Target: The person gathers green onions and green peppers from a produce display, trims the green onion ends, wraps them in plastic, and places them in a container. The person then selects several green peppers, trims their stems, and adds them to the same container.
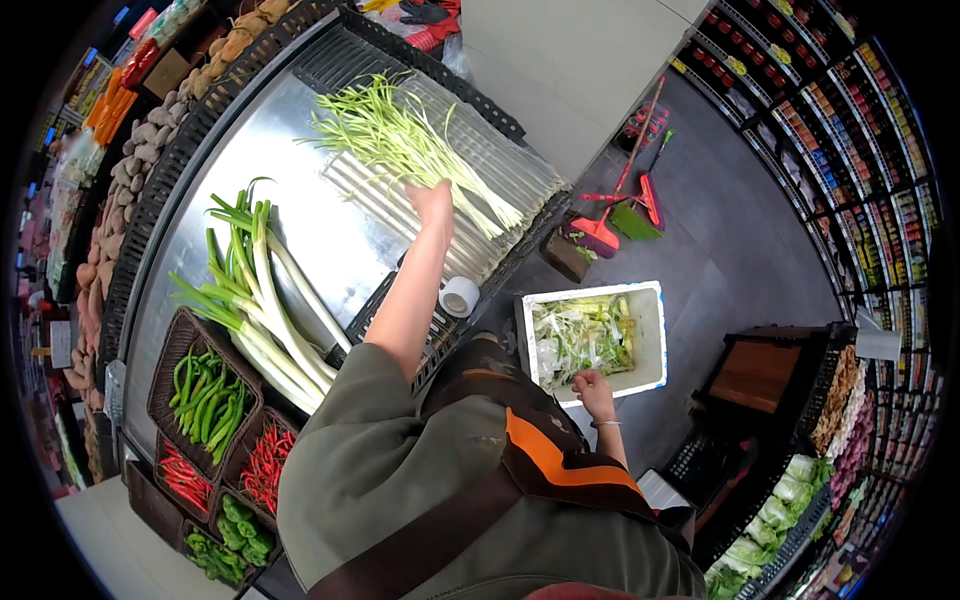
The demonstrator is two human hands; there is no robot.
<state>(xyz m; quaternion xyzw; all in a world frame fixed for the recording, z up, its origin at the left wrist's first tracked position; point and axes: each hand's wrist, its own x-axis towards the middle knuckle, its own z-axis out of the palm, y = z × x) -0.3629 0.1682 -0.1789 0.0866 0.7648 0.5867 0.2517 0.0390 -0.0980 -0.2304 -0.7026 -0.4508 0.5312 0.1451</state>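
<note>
My left hand (pixel 433 204) reaches over the counter to a loose bunch of thin, pale green vegetable stalks (pixel 390 131). Its fingers meet the near side of the bunch and are partly hidden, so a grip cannot be made out. The stalks lie on a clear ribbed mat (pixel 480 135), white ends pointing right. My right hand (pixel 595 394), fingers curled, is at the near rim of a white foam box (pixel 649 337). Leafy trimmings and clear plastic scraps (pixel 581 334) fill much of that box. Whether the right fingers hold anything is unclear.
Large green onions (pixel 274 307) lie on the metal counter (pixel 217 157), near baskets of green chillies (pixel 210 405) and red chillies (pixel 266 461). A white tape roll (pixel 459 297) sits at the counter's edge. Brooms (pixel 600 232) rest on the floor beyond the box.
</note>
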